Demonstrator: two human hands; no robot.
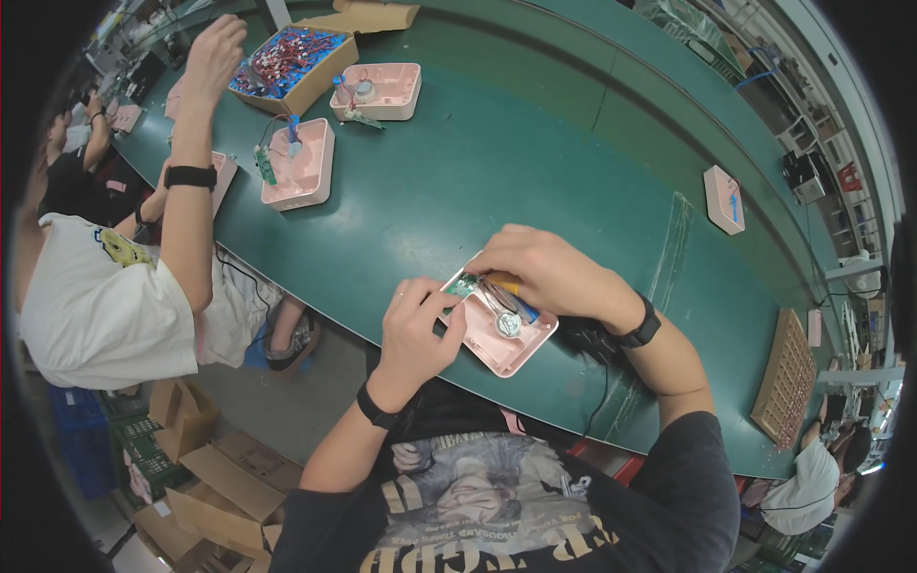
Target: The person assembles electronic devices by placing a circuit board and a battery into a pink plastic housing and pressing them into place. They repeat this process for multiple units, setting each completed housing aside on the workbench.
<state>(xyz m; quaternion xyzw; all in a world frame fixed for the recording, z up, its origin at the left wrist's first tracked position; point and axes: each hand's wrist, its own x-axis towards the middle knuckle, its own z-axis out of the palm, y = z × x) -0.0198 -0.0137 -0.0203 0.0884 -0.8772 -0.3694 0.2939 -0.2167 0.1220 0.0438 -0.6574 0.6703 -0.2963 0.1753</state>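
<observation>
Green worktop [401,210] spreads around a pink plastic casing [497,359]. The left hand [417,329] half-curls at its left rim; the right hand [544,272] bends over its circuit board [462,286]; whether either grips, I can't tell. Left of the casing, cardboard cartons [229,477] crowd the floor [330,353].

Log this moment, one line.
left hand: touching pink housing | right hand: at green circuit board | housing: open side up

Even, moderate light is covering the worktop [497,158]; shadows are looking soft. Fisheye is bending its edges, corners are sitting in black, fine detail is blurring toward the rim.
</observation>
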